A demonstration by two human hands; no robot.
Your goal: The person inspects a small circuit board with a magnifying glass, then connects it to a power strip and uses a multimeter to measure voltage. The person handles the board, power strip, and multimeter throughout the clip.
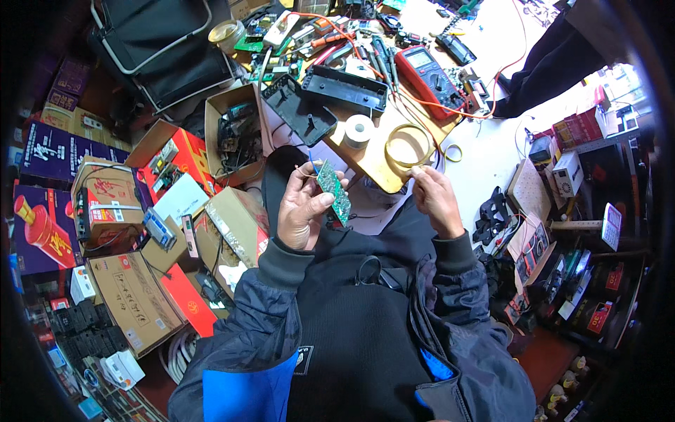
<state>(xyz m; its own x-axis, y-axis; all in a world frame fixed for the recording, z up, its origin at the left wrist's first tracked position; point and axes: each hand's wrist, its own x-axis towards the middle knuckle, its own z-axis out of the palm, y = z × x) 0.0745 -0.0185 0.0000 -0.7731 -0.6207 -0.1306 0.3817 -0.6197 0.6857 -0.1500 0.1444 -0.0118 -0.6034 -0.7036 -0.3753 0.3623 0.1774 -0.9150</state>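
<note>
My left hand (304,208) is closed on a green circuit board (333,191), held tilted above my lap with its soldered side showing. A blue wire and a thin brownish wire come off the board's upper end. At the corner of the wooden work board (380,172), the fingers of my right hand (436,195) pinch the lower rim of a yellowish ring-shaped coil (409,145); whether it is wire or tape I cannot tell. Just left of the coil stands a white roll (358,131). Behind it lie two halves of a black plastic case (346,87).
A red multimeter (430,79) with red and black leads lies on the work board, among tools and loose circuit boards. Open cartons (235,133) and boxes crowd the left. A person's dark-trousered leg (555,60) is at the upper right, above shelves of parts (598,281).
</note>
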